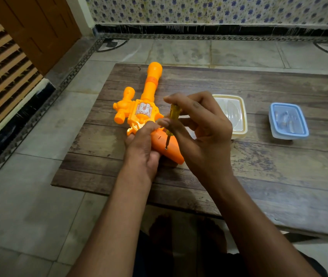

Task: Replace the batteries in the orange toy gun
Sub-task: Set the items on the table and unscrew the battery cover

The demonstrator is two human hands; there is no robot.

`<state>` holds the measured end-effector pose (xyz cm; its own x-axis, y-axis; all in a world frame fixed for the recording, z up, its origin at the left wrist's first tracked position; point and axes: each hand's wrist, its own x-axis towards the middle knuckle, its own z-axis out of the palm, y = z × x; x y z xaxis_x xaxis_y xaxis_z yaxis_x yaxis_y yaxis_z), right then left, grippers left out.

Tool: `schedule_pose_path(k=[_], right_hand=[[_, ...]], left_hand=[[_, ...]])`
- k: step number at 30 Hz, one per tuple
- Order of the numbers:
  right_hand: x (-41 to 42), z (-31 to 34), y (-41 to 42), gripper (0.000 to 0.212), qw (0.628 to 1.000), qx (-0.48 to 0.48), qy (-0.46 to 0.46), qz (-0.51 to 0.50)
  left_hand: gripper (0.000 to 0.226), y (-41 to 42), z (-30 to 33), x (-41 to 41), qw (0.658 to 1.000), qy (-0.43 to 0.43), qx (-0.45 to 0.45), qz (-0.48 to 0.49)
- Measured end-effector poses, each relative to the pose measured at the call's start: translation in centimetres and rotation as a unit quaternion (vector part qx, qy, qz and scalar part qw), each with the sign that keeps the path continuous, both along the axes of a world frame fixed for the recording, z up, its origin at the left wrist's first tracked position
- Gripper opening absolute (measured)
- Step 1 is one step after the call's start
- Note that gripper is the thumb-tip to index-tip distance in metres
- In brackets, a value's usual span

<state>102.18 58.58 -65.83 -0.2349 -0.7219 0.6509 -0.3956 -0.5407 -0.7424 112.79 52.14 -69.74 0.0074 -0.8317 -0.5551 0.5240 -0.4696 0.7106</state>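
On the worktop (279, 176), the gun (139, 108) is gripped at its handle by the left hand (141, 150); a screwdriver (171, 122) is held on it by the right hand (203, 132). Beside them are set a cream box (239, 114), contents unclear, and a blue box (289, 120) of small blurred items.

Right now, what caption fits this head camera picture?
Left hand steadies the orange toy gun while right hand sets a screwdriver on its grip.

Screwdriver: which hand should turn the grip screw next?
Right. The right hand already holds the screwdriver, tip down on the toy gun grip, while the left hand steadies it.
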Motion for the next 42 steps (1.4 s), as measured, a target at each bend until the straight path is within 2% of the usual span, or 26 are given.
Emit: schedule_pose_path(k=[5, 8, 11, 16, 18, 21, 22, 26, 29, 32, 34, 37, 40, 42], right_hand=[[-0.33, -0.29, 0.09, 0.037, 0.999, 0.003, -0.019, 0.036], [-0.28, -0.19, 0.24, 0.035, 0.999, 0.003, -0.012, 0.036], [-0.10, -0.07, 0.07, 0.037, 1.000, -0.006, 0.009, -0.016], [-0.33, -0.37, -0.16, 0.042, 1.000, -0.009, 0.016, -0.003], [-0.31, -0.33, 0.01, 0.038, 1.000, -0.006, 0.014, 0.007], [-0.08, -0.16, 0.07, 0.033, 1.000, 0.001, 0.013, -0.009], [-0.05, -0.17, -0.01, 0.032, 1.000, 0.003, 0.015, -0.014], [-0.33, -0.31, -0.19, 0.040, 1.000, 0.005, 0.028, 0.009], [-0.34, -0.14, 0.06, 0.039, 0.998, 0.024, 0.011, 0.055], [-0.06, 0.04, -0.02, 0.035, 0.999, 0.018, 0.037, 0.008], [-0.10, 0.04, -0.15, 0.039, 0.999, 0.010, 0.045, -0.008], [-0.39, 0.03, -0.05, 0.046, 0.999, 0.014, 0.035, 0.032], [-0.30, -0.03, 0.25, 0.041, 0.998, 0.025, 0.017, 0.064], [-0.14, 0.08, 0.23, 0.035, 0.998, 0.028, 0.028, 0.047]], left_hand=[[0.051, 0.01, -0.31, -0.06, 1.000, 0.010, -0.001, 0.017], [0.061, 0.00, -0.35, -0.09, 1.000, 0.016, 0.000, 0.012], [0.087, -0.10, -0.39, -0.05, 1.000, 0.010, 0.002, -0.004], [0.055, 0.04, -0.51, -0.09, 1.000, 0.015, -0.008, 0.006], [0.059, -0.03, -0.62, -0.04, 1.000, 0.019, -0.008, 0.004], [0.088, -0.16, -0.45, -0.02, 1.000, 0.004, -0.006, -0.014], [0.090, -0.18, -0.51, -0.04, 1.000, 0.004, -0.011, -0.018], [0.071, 0.09, -0.47, -0.04, 1.000, 0.017, -0.021, -0.004], [0.075, 0.02, -0.64, 0.06, 1.000, 0.017, -0.009, -0.003], [0.074, -0.14, -0.56, -0.01, 1.000, 0.009, 0.000, -0.009], [0.080, -0.25, -0.65, -0.04, 1.000, 0.005, 0.007, 0.001], [0.083, -0.37, -0.87, 0.05, 1.000, -0.001, 0.007, 0.008], [0.086, -0.34, -0.98, 0.03, 1.000, -0.001, 0.003, -0.003], [0.088, -0.34, -0.99, 0.02, 1.000, 0.007, -0.005, -0.002]])
